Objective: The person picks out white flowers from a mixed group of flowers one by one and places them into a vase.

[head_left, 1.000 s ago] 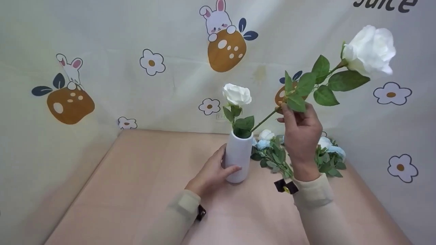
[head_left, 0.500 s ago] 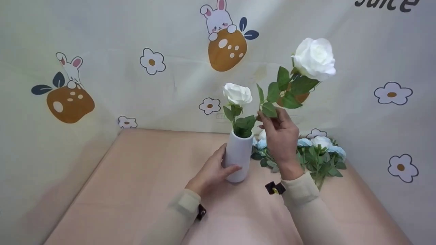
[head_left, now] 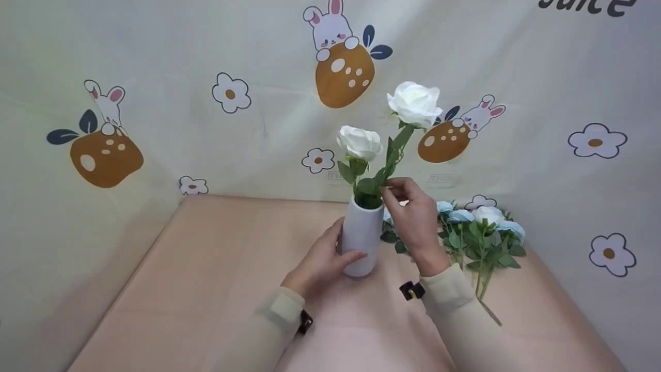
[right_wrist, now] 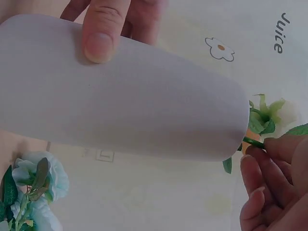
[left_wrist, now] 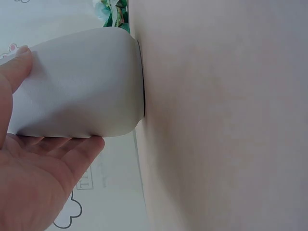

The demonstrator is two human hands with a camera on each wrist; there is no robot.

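The right hand (head_left: 415, 219) is pinching the stem of the taller white rose (head_left: 414, 105) between thumb and finger, just above the rim of the white vase (head_left: 360, 240), while the left hand (head_left: 323, 258) is grasping that vase low on its side, thumb lying across the front and fingers bending around the left. Between the two hands, the vase is standing upright on the counter (head_left: 248, 268) and holding the shorter white rose (head_left: 360, 143), whose bloom is facing up to the left of the right hand. The taller rose's stem is running into the vase's mouth, how deep being hidden; its long axis is slanting upward and slightly right, bloom topmost, above the right hand. To the right of that hand and farther back, blue and white flowers (head_left: 480, 237) are lying with stems pointing toward the person. Beyond both hands, a rabbit-printed backdrop (head_left: 268, 144) is hanging.
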